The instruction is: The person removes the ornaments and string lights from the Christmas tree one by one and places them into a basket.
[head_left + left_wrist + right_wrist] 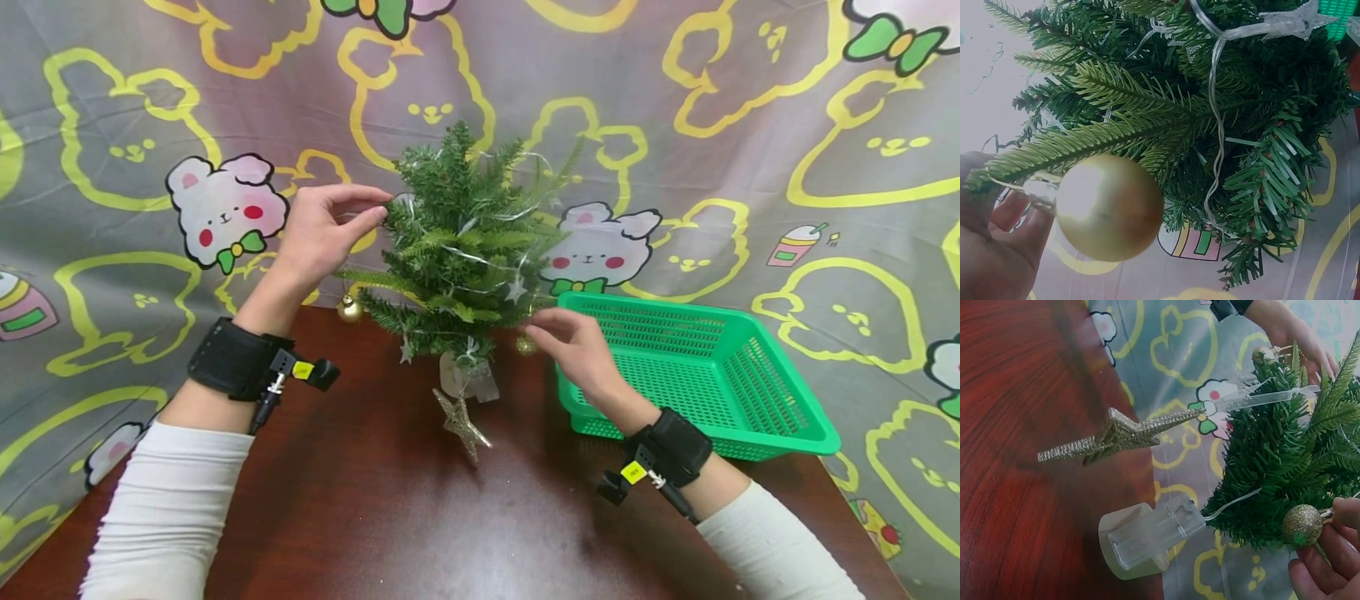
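Note:
A small artificial Christmas tree [457, 242] stands on the table, wound with clear string lights. My left hand [318, 229] is at its upper left, thumb and forefinger pinching a branch tip. Below that hand, a smooth gold bauble [1110, 207] hangs by a loop from a branch; its cap overlaps the fingers in the left wrist view. My right hand [573, 346] is low on the tree's right side. Its thumb and fingers pinch a glittery gold bauble [1302, 525] by the cap. A glittery gold star [461, 425] hangs in front on a pale ribbon.
A green plastic basket [787, 375] sits to the right, behind my right forearm. A clear battery box [1157, 531] lies against the tree's pale round base [1122, 519]. Behind the brown table [360, 500] hangs a patterned curtain [300, 100].

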{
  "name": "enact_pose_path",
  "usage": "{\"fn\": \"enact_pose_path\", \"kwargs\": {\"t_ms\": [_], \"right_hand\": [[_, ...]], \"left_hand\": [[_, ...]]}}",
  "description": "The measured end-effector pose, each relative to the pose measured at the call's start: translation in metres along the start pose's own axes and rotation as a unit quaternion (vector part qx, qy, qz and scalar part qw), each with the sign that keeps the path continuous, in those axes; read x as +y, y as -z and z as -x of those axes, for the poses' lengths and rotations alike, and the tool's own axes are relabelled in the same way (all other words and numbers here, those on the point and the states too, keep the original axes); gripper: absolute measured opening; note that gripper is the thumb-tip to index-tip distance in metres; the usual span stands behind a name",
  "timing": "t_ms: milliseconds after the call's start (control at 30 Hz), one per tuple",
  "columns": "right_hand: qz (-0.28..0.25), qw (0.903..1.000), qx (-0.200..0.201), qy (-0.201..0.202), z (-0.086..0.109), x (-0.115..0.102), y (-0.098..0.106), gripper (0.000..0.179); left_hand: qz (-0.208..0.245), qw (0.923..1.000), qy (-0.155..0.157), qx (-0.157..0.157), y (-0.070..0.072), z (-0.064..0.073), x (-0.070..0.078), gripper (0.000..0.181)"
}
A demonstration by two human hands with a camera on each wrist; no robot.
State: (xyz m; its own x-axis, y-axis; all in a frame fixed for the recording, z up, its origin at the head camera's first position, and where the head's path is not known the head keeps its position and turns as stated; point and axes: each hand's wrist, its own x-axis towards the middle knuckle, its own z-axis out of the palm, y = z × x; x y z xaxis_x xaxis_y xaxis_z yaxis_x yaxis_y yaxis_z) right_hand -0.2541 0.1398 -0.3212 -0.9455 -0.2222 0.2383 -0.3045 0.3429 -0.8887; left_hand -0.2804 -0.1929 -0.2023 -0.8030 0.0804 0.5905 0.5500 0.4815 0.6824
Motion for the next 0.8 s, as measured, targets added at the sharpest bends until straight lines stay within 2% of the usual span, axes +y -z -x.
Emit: {"fn": "enact_pose_path", "kwargs": {"t_ms": [367,800], "right_hand": [[-0.058,0.9978,0.027,-0.02,-0.0001,0.0008,-0.0009,0.029],[-0.111,0.9932,0.029,-0.021,0.0,-0.0019,-0.0011,0.03]], "left_hand": [[0.003,1.0,-0.001,-0.002,0.0002,-0.0006,0.0003,0.025],[-0.001,1.0,0.007,-0.006,0.0005,0.0,0.0014,0.026]]}}
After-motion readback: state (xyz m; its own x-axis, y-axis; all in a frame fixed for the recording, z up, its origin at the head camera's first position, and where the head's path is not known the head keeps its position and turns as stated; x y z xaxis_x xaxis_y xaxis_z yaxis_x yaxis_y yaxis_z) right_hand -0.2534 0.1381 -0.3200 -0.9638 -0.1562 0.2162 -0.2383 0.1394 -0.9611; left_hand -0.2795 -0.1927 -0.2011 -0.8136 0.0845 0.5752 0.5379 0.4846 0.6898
